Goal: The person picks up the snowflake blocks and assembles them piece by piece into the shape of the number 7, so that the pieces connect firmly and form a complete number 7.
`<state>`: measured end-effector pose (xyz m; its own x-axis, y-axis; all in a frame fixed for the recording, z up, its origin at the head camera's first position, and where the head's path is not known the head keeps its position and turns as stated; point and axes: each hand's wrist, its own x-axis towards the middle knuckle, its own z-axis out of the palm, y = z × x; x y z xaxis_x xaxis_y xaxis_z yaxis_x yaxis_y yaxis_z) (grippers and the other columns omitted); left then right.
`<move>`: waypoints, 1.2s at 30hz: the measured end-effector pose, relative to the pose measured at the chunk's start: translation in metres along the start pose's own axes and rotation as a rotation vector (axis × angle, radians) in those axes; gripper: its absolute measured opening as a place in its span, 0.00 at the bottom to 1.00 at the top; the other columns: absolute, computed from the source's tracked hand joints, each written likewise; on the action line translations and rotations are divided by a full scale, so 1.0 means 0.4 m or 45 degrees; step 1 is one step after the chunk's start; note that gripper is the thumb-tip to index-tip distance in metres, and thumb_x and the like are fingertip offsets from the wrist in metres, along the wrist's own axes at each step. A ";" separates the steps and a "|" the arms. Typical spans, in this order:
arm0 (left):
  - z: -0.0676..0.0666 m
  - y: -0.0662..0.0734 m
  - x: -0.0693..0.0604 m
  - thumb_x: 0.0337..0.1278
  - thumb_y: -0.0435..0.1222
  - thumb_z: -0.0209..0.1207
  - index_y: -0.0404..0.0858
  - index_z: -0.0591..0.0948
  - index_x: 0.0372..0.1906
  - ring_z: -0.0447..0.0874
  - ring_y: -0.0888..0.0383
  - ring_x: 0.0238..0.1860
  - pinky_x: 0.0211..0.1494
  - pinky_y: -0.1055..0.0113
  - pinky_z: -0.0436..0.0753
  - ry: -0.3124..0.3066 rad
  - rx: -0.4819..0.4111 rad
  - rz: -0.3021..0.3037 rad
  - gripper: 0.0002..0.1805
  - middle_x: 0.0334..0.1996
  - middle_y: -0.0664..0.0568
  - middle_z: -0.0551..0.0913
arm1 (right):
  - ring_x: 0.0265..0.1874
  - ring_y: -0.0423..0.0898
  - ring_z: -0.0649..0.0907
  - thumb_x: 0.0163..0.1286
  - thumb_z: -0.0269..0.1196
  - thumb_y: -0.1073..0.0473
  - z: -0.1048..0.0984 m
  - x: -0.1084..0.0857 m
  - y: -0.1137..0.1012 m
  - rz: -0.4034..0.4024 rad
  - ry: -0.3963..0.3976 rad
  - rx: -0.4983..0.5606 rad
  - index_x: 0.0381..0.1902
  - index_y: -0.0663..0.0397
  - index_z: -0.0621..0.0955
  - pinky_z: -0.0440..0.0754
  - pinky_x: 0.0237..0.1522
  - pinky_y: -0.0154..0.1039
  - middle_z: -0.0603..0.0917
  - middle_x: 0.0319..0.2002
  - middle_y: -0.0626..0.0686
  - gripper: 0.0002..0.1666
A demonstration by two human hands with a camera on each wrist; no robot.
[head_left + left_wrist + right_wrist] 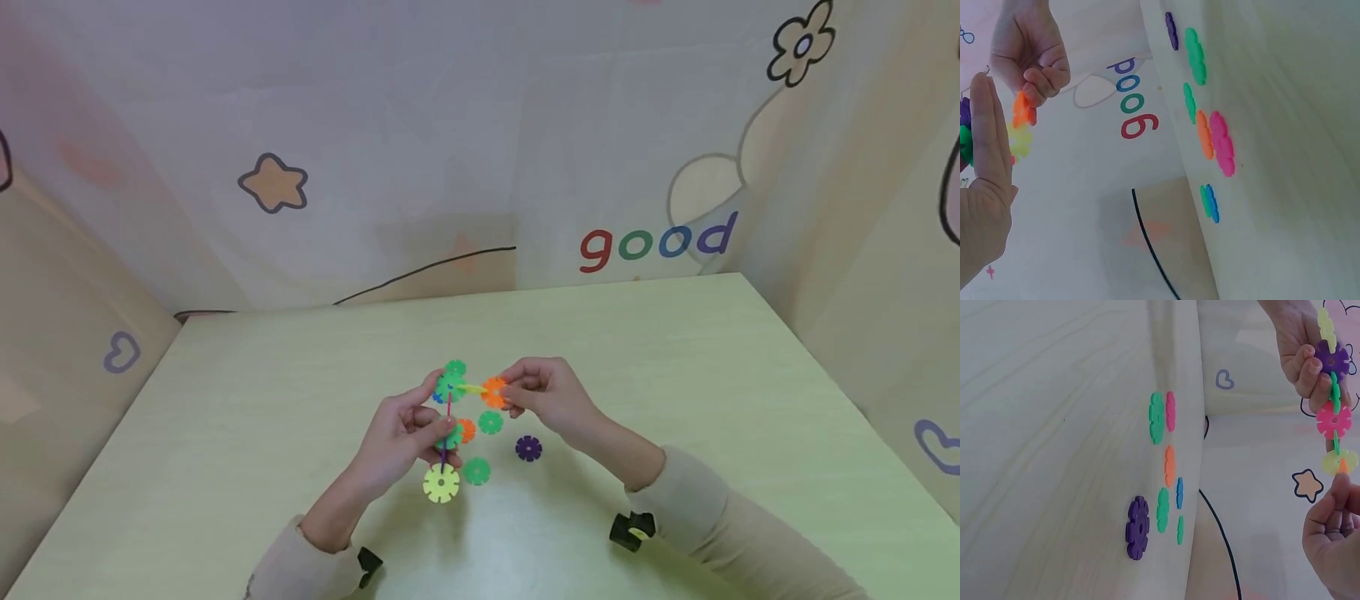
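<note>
My left hand (405,433) grips a chain of notched plastic discs above the table. In the right wrist view the chain runs from a pale yellow disc (1327,330) through a purple disc (1332,361), a green one (1335,392), a pink one (1334,420) and another green one to a yellow disc (1331,463). My right hand (551,396) pinches an orange disc (494,392) at the yellow disc's edge. The left hand's fingers (988,125) look straight in the left wrist view and hide part of the chain.
Loose discs lie on the table (300,375) below the hands: a dark purple one (528,448), several green ones (477,471), an orange one (1169,465), a pink one (1222,144) and a blue one (1179,493). Printed curtains (420,125) stand behind and at both sides.
</note>
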<state>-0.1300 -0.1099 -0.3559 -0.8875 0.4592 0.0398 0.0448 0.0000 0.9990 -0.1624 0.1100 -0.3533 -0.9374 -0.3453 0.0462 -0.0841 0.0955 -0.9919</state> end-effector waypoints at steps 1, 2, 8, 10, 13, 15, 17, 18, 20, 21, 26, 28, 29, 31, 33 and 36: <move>0.000 0.001 0.000 0.58 0.28 0.56 0.37 0.53 0.69 0.84 0.52 0.23 0.29 0.60 0.83 0.000 0.012 0.009 0.37 0.26 0.44 0.83 | 0.22 0.44 0.79 0.62 0.58 0.70 0.001 0.000 -0.001 -0.005 0.005 -0.001 0.38 0.72 0.78 0.81 0.33 0.35 0.83 0.29 0.56 0.08; 0.001 0.003 0.001 0.58 0.28 0.56 0.37 0.53 0.69 0.84 0.52 0.23 0.29 0.60 0.83 0.002 0.020 0.014 0.36 0.26 0.43 0.83 | 0.21 0.44 0.79 0.62 0.58 0.71 0.003 0.000 -0.001 -0.010 0.010 -0.002 0.38 0.72 0.78 0.81 0.32 0.35 0.83 0.28 0.56 0.08; 0.000 0.000 0.002 0.58 0.28 0.55 0.37 0.54 0.69 0.84 0.52 0.23 0.29 0.61 0.83 0.000 0.030 0.007 0.36 0.26 0.42 0.82 | 0.21 0.43 0.79 0.62 0.58 0.71 0.007 0.000 -0.004 -0.009 0.026 -0.007 0.38 0.72 0.78 0.82 0.32 0.35 0.82 0.28 0.56 0.08; -0.001 -0.003 0.003 0.58 0.28 0.55 0.38 0.53 0.69 0.84 0.52 0.24 0.29 0.61 0.83 0.002 0.020 0.001 0.36 0.26 0.43 0.82 | 0.21 0.43 0.79 0.62 0.58 0.71 0.005 -0.001 -0.005 -0.007 0.024 -0.014 0.38 0.72 0.78 0.82 0.32 0.35 0.82 0.28 0.56 0.08; 0.000 -0.008 0.004 0.57 0.28 0.56 0.38 0.53 0.69 0.84 0.52 0.24 0.29 0.61 0.83 0.001 0.010 0.005 0.37 0.26 0.40 0.82 | 0.22 0.44 0.79 0.63 0.58 0.70 0.000 -0.003 -0.006 -0.007 0.017 -0.047 0.39 0.72 0.78 0.82 0.33 0.35 0.83 0.28 0.55 0.08; 0.001 -0.009 0.005 0.57 0.28 0.56 0.37 0.53 0.70 0.84 0.52 0.24 0.29 0.60 0.83 -0.003 0.004 0.010 0.37 0.26 0.36 0.81 | 0.22 0.44 0.79 0.63 0.58 0.69 -0.004 -0.005 -0.009 -0.004 0.010 -0.069 0.40 0.71 0.78 0.82 0.33 0.35 0.82 0.28 0.54 0.09; 0.000 -0.010 0.005 0.57 0.29 0.57 0.37 0.52 0.70 0.84 0.52 0.24 0.30 0.60 0.83 -0.008 0.004 0.007 0.38 0.26 0.35 0.81 | 0.23 0.44 0.79 0.63 0.58 0.69 -0.007 -0.005 -0.010 0.001 -0.001 -0.084 0.40 0.71 0.78 0.82 0.34 0.37 0.83 0.28 0.54 0.10; -0.001 -0.009 0.004 0.57 0.29 0.57 0.38 0.52 0.70 0.84 0.52 0.24 0.31 0.59 0.83 -0.008 0.000 0.001 0.38 0.26 0.36 0.81 | 0.23 0.44 0.79 0.63 0.58 0.68 -0.009 -0.005 -0.010 0.005 -0.007 -0.086 0.41 0.70 0.78 0.82 0.34 0.38 0.83 0.28 0.54 0.10; -0.002 -0.009 0.004 0.57 0.30 0.57 0.40 0.53 0.70 0.84 0.52 0.24 0.32 0.59 0.83 -0.006 -0.005 -0.018 0.38 0.26 0.41 0.82 | 0.23 0.44 0.80 0.63 0.58 0.67 -0.013 -0.004 -0.008 0.001 -0.025 -0.088 0.42 0.70 0.78 0.82 0.35 0.40 0.83 0.28 0.54 0.11; -0.002 -0.008 0.004 0.57 0.30 0.57 0.40 0.53 0.70 0.84 0.52 0.25 0.32 0.58 0.83 -0.007 -0.005 -0.024 0.38 0.25 0.43 0.82 | 0.23 0.44 0.80 0.64 0.58 0.67 -0.015 -0.004 -0.006 -0.003 -0.034 -0.087 0.42 0.70 0.78 0.82 0.35 0.41 0.83 0.28 0.54 0.11; 0.000 -0.007 0.005 0.57 0.30 0.57 0.41 0.53 0.70 0.84 0.52 0.25 0.33 0.59 0.83 -0.005 -0.015 -0.040 0.38 0.27 0.40 0.82 | 0.23 0.44 0.80 0.66 0.56 0.65 -0.021 -0.008 -0.003 -0.007 -0.066 -0.064 0.46 0.70 0.77 0.81 0.35 0.40 0.83 0.28 0.55 0.14; 0.000 -0.007 0.005 0.57 0.30 0.57 0.41 0.54 0.70 0.84 0.51 0.25 0.33 0.58 0.83 0.007 -0.017 -0.045 0.38 0.28 0.37 0.81 | 0.23 0.44 0.80 0.67 0.55 0.64 -0.024 -0.009 -0.002 0.001 -0.071 -0.047 0.47 0.70 0.77 0.81 0.35 0.38 0.82 0.28 0.55 0.15; 0.000 -0.007 0.005 0.57 0.30 0.57 0.42 0.54 0.70 0.84 0.51 0.25 0.33 0.58 0.83 0.014 -0.015 -0.048 0.37 0.28 0.38 0.82 | 0.24 0.44 0.80 0.68 0.54 0.63 -0.026 -0.010 -0.001 0.007 -0.075 -0.040 0.47 0.71 0.77 0.82 0.35 0.38 0.82 0.28 0.55 0.15; -0.002 -0.008 0.005 0.57 0.29 0.56 0.42 0.55 0.70 0.84 0.50 0.25 0.33 0.57 0.83 0.028 -0.011 -0.054 0.37 0.28 0.39 0.82 | 0.24 0.45 0.80 0.68 0.53 0.63 -0.032 -0.011 0.002 0.027 -0.075 -0.043 0.47 0.70 0.76 0.81 0.36 0.39 0.82 0.28 0.55 0.16; -0.004 -0.009 0.004 0.58 0.29 0.56 0.43 0.55 0.70 0.84 0.49 0.25 0.34 0.55 0.82 0.043 -0.010 -0.063 0.37 0.27 0.42 0.82 | 0.25 0.45 0.80 0.68 0.54 0.63 -0.038 -0.012 0.004 0.054 -0.070 -0.062 0.48 0.70 0.76 0.81 0.38 0.42 0.82 0.27 0.54 0.15; -0.008 -0.007 0.002 0.58 0.29 0.56 0.44 0.54 0.70 0.84 0.45 0.26 0.35 0.54 0.82 0.054 -0.016 -0.061 0.37 0.26 0.44 0.82 | 0.26 0.46 0.80 0.67 0.55 0.63 -0.050 -0.014 0.007 0.093 -0.061 -0.115 0.47 0.68 0.77 0.80 0.40 0.48 0.82 0.28 0.54 0.15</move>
<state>-0.1323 -0.1123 -0.3588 -0.9069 0.4212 -0.0071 -0.0034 0.0094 0.9999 -0.1642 0.1307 -0.3541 -0.9252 -0.3781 -0.0335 -0.0485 0.2051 -0.9775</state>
